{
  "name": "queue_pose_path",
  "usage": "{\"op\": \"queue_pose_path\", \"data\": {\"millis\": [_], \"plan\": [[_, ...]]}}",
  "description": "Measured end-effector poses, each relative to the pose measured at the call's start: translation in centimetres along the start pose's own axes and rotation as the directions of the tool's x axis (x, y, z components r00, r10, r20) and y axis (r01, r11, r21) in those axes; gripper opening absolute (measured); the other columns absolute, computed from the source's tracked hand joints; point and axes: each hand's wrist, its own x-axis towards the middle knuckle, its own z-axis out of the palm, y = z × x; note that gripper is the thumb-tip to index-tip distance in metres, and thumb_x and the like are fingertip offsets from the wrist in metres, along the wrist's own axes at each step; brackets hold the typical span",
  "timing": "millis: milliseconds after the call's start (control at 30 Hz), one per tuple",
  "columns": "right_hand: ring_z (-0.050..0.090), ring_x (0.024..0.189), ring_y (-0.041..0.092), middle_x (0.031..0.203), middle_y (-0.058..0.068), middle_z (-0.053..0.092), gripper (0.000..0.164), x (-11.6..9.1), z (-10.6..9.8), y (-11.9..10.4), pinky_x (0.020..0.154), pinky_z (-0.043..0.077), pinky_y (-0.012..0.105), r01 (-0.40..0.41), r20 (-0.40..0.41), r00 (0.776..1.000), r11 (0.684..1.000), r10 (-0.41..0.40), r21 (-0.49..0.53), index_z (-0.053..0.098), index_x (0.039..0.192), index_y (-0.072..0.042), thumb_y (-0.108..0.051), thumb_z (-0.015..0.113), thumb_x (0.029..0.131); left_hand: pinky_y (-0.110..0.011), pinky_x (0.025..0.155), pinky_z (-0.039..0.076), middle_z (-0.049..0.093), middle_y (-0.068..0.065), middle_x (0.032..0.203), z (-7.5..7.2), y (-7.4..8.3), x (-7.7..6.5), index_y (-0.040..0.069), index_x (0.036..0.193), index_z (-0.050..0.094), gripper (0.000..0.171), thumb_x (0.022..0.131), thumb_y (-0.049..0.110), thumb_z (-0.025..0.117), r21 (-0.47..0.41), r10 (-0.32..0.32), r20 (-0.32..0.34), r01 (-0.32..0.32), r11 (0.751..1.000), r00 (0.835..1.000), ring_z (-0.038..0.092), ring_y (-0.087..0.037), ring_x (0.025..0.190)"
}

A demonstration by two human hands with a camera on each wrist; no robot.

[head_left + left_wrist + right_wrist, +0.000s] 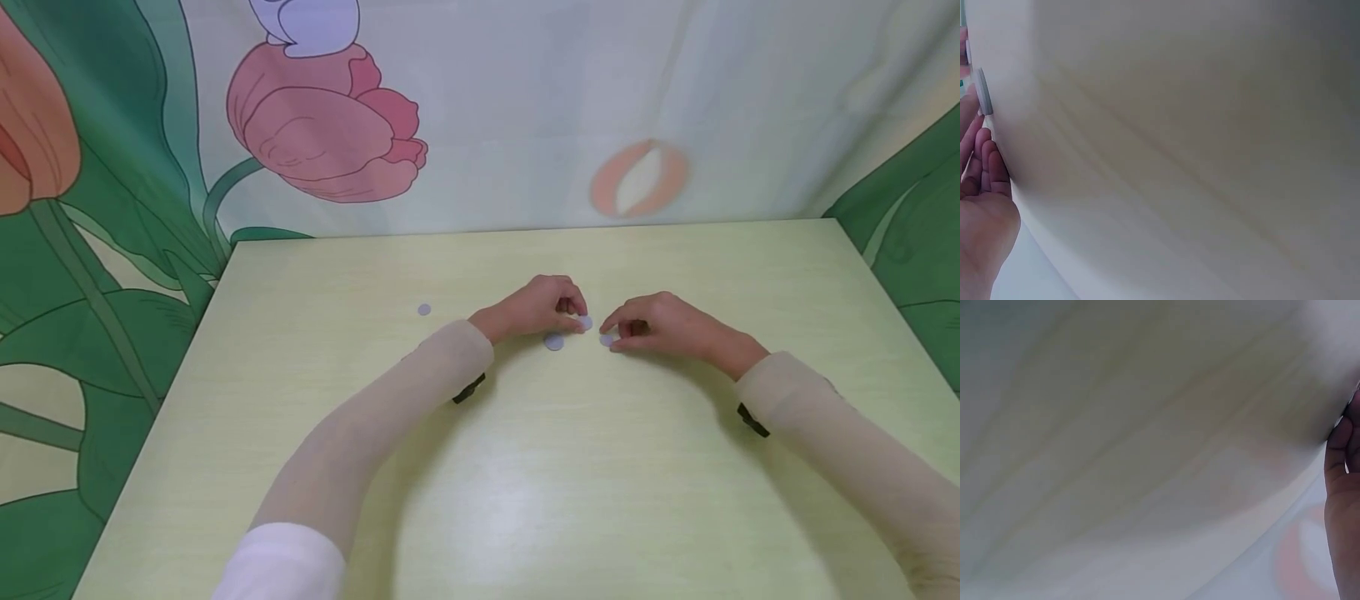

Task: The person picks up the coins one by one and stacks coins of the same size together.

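Note:
Near the back middle of the table, my left hand [536, 307] pinches a small pale-lilac disc [586, 322] between thumb and fingertips. Facing it across a narrow gap, my right hand [667, 327] holds a similar disc [606, 340] low over the tabletop. A third disc [553, 342] lies flat just below the left hand's fingers. In the left wrist view, the left hand [988, 187] shows at the left edge, with a disc [984, 92] seen edge-on by the fingertips. Only part of the right hand [1341, 456] appears in the right wrist view; its disc is hidden there.
Another pale disc [423, 309] lies alone on the light wooden table [480, 508], left of the hands. Behind the table's back edge hangs a curtain [510, 117] printed with flowers and leaves. Dark straps [753, 421] show below the sleeves.

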Motion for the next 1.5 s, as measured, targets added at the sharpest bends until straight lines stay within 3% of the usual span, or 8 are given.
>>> {"op": "queue_pose_path", "data": {"millis": [133,467,667,933,1100,1333,1500], "plan": [[0.057,0.073,0.003,0.081,-0.015,0.062,0.019,0.0,-0.1,0.0,0.07,0.052,0.023,0.0,-0.001,1.0,1.0,0.0,0.004,0.078,0.106,-0.016,-0.016,0.082,0.088,-0.019,0.08,0.044,0.06,-0.004,0.1,0.0,0.2,0.1,0.007,0.107,0.073,0.02,0.094,0.023,0.076,0.013,-0.007,0.003,0.007,1.0,1.0,0.054,-0.016,0.091],[0.056,0.072,0.007,0.079,-0.014,0.064,0.016,-0.2,0.2,-0.3,0.069,0.05,0.024,-0.099,-0.013,0.995,0.995,0.099,0.015,0.079,0.104,-0.019,-0.02,0.081,0.089,-0.02,0.086,0.046,0.061,-0.005,0.106,-0.1,0.2,0.2,0.005,0.114,0.072,0.026,0.094,0.022,0.075,0.053,-0.022,0.032,0.02,0.998,0.999,0.057,-0.017,0.097],[0.057,0.074,0.009,0.08,-0.012,0.064,0.017,-0.2,0.4,-0.3,0.071,0.05,0.023,-0.142,0.01,0.99,0.989,0.142,0.035,0.079,0.105,-0.019,-0.021,0.081,0.089,-0.022,0.09,0.048,0.063,-0.007,0.109,-1.1,0.0,-1.0,0.002,0.12,0.07,0.026,0.099,0.016,0.068,0.025,-0.034,0.021,0.033,0.999,0.999,0.059,-0.017,0.1],[0.055,0.085,0.011,0.09,-0.011,0.067,0.02,-0.1,0.3,0.1,0.077,0.046,0.028,-0.087,-0.032,0.996,0.996,0.087,-0.003,0.081,0.105,-0.022,-0.02,0.084,0.085,-0.03,0.093,0.049,0.064,-0.009,0.11,-4.6,-1.7,-5.1,0.001,0.125,0.068,0.027,0.1,0.009,0.063,-0.01,-0.058,-0.11,0.058,0.998,0.992,0.059,-0.021,0.103],[0.057,0.091,0.013,0.097,-0.008,0.068,0.021,-0.4,0.1,0.1,0.079,0.045,0.03,-0.106,-0.051,0.993,0.993,0.108,0.049,0.082,0.103,-0.022,-0.02,0.086,0.083,-0.035,0.096,0.049,0.063,-0.01,0.112,-6.7,-3.2,-8.5,0.0,0.126,0.067,0.027,0.101,0.01,0.061,0.002,-0.098,-0.169,0.099,0.995,0.981,0.058,-0.023,0.104],[0.06,0.092,0.013,0.098,-0.008,0.069,0.019,-0.4,0.0,0.2,0.08,0.048,0.03,-0.129,-0.044,0.99,0.987,0.134,0.096,0.083,0.102,-0.022,-0.02,0.086,0.083,-0.041,0.096,0.05,0.063,-0.012,0.113,-8.5,-6.1,-13.0,0.0,0.125,0.067,0.026,0.101,0.009,0.061,0.017,-0.186,-0.228,0.195,0.981,0.956,0.058,-0.026,0.104],[0.062,0.092,0.012,0.099,-0.007,0.069,0.019,-0.3,0.1,0.4,0.081,0.05,0.028,-0.125,-0.04,0.991,0.988,0.129,0.093,0.083,0.101,-0.023,-0.021,0.087,0.082,-0.042,0.095,0.05,0.062,-0.013,0.113,-9.3,-7.8,-15.0,0.0,0.124,0.067,0.026,0.1,0.008,0.063,0.031,-0.271,-0.233,0.286,0.958,0.934,0.058,-0.028,0.105]]}}
